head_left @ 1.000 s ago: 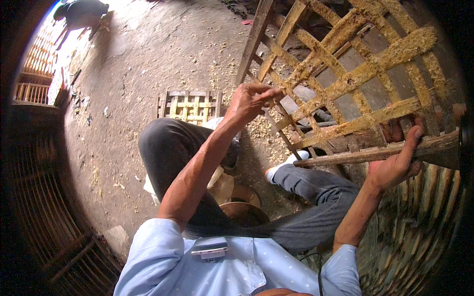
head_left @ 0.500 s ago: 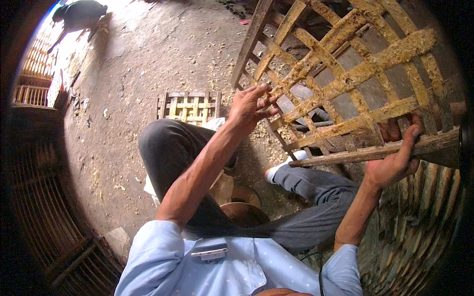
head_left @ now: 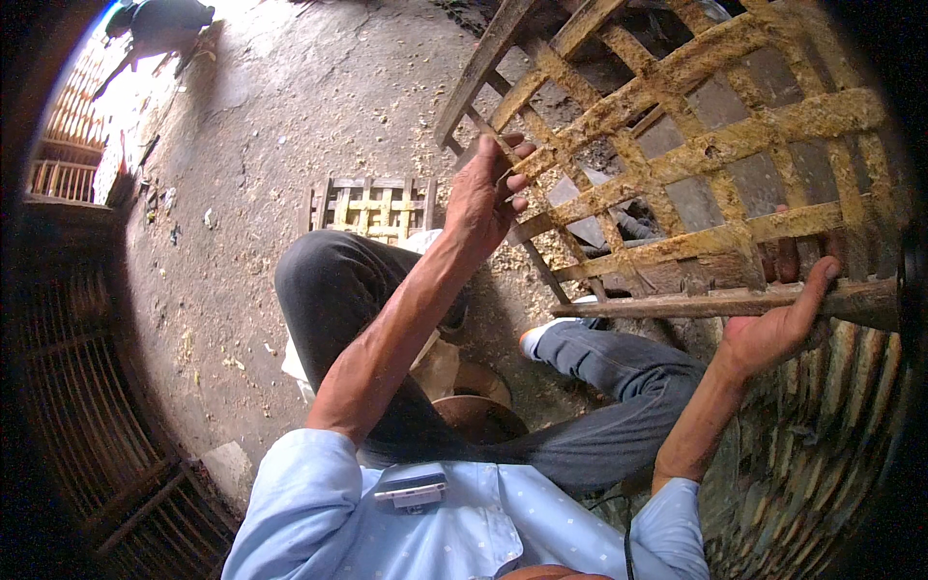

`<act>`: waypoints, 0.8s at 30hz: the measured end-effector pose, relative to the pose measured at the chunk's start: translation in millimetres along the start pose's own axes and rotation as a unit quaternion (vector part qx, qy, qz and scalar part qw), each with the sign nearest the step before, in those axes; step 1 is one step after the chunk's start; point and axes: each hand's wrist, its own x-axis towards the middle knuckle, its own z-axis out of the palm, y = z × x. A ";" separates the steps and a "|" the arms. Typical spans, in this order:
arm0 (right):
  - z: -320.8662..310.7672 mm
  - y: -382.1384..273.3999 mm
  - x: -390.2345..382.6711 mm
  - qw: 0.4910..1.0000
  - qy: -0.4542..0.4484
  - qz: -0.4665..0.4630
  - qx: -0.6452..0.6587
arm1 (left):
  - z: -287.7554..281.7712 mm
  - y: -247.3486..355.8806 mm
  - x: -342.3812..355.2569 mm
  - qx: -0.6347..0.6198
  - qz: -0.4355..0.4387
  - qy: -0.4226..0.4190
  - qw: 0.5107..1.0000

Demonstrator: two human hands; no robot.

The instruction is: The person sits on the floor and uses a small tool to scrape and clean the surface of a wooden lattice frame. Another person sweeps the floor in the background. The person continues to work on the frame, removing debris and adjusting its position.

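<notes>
A large lattice panel (head_left: 667,172) of wide, crossed bamboo strips, crusted with yellow-brown residue, is tilted up in front of me on the right. Its wooden bottom rail (head_left: 667,308) rests in my right hand (head_left: 768,333), the thumb in front and the other fingers behind, partly seen through the gaps. At the panel's left edge is my left hand (head_left: 478,193), its fingers curled around the strips there.
A smaller lattice panel (head_left: 375,208) lies on the floor beyond my left knee. Round stool (head_left: 483,416) between my legs. Slatted bamboo structures stand at the left (head_left: 77,387) and lower right (head_left: 822,435). Another person (head_left: 166,27) bends down at the far left.
The panel's left edge has shifted left and its bottom rail has risen slightly at the left end. My left hand has moved a little up; my right hand slid slightly right along with the rail.
</notes>
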 end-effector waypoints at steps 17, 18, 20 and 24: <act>-2.9 10.2 -0.2 1.000 0.005 -0.007 -0.028 | 24.3 -12.2 -10.7 0.309 0.081 0.004 0.948; -0.8 9.8 -1.1 0.999 0.008 -0.017 -0.042 | 23.2 -13.4 -10.3 0.289 0.050 -0.003 0.956; 0.2 10.6 -0.5 0.998 0.010 -0.027 -0.053 | 18.0 -11.8 -8.2 0.281 0.044 -0.009 0.959; -10.5 15.6 5.1 0.998 0.015 -0.045 -0.050 | 10.8 -4.7 -6.3 0.257 0.021 -0.024 0.966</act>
